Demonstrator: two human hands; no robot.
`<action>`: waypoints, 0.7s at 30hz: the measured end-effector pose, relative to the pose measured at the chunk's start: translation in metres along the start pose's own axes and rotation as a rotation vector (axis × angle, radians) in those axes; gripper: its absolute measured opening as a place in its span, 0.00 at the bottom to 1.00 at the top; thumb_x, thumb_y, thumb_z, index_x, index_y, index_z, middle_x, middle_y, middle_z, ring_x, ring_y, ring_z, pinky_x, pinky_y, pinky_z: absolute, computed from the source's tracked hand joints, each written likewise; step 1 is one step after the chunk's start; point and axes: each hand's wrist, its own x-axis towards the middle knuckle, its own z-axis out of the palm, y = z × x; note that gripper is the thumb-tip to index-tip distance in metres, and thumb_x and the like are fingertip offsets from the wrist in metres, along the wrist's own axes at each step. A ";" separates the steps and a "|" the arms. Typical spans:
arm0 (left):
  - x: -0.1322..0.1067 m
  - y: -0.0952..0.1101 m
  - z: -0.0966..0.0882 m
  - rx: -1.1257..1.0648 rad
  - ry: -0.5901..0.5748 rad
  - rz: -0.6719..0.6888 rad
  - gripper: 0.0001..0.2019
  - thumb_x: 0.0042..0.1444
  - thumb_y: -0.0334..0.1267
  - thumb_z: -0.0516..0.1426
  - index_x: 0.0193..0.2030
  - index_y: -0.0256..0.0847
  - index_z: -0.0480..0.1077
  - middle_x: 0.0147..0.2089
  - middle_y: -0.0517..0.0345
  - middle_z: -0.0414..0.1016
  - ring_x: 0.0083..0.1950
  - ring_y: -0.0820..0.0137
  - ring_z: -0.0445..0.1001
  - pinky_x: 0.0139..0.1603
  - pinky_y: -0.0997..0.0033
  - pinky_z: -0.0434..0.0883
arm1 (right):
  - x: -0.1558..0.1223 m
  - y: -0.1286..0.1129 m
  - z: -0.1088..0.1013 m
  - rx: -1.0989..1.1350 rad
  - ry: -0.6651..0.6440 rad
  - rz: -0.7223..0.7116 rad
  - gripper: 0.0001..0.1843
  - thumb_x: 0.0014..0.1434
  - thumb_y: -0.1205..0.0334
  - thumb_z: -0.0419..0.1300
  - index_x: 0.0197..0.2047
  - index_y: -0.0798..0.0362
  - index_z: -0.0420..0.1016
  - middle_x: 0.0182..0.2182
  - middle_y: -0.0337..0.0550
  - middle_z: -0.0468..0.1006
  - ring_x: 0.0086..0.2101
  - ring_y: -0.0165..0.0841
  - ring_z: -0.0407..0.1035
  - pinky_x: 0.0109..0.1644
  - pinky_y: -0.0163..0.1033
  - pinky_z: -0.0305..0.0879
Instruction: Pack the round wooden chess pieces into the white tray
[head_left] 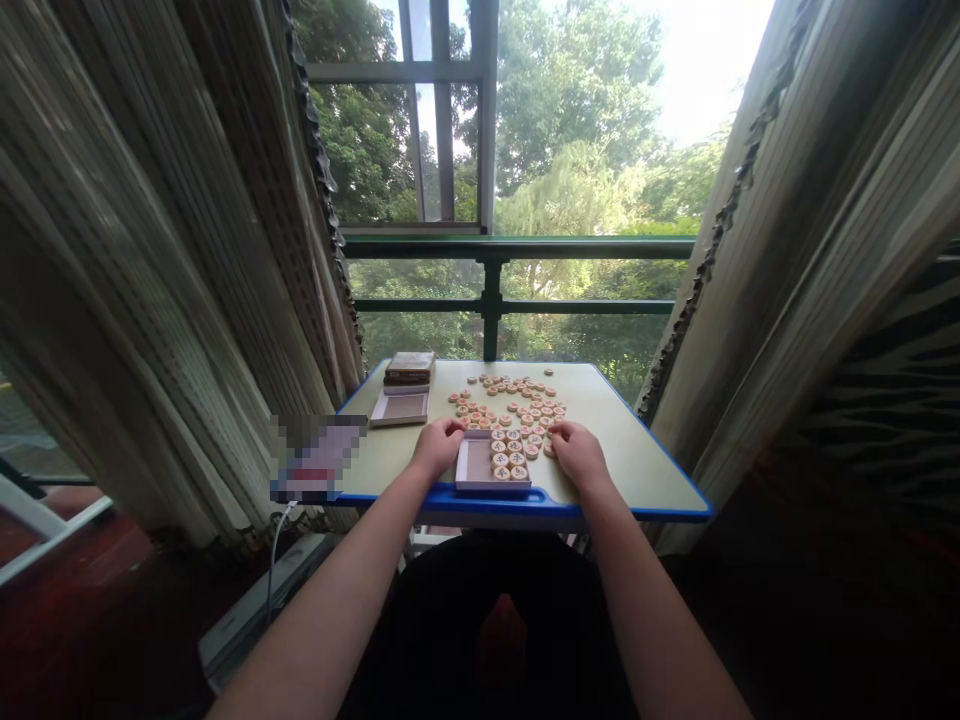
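A small pale box tray [471,470] lies at the near edge of the table, with several round wooden game discs [508,458] packed in its right half. My left hand [439,445] rests curled at the tray's far left corner. My right hand [576,450] is curled beside the tray's right side, its fingertips on loose discs [551,440]. What either hand holds is too small to make out. Many more discs [510,400] lie scattered across the table beyond the tray.
The small table [637,460] has a blue rim and stands against a window railing [491,300]. An open box and a stacked lid [405,385] sit at the back left. Curtains hang close on both sides. A blurred object [315,460] lies at the table's left edge.
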 end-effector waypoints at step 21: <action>0.000 -0.008 0.002 0.021 -0.013 0.007 0.07 0.50 0.32 0.54 0.33 0.38 0.72 0.36 0.54 0.77 0.38 0.67 0.74 0.41 0.71 0.68 | 0.014 -0.008 -0.008 -0.019 -0.020 -0.257 0.15 0.53 0.71 0.51 0.36 0.52 0.78 0.42 0.43 0.77 0.47 0.35 0.67 0.55 0.38 0.57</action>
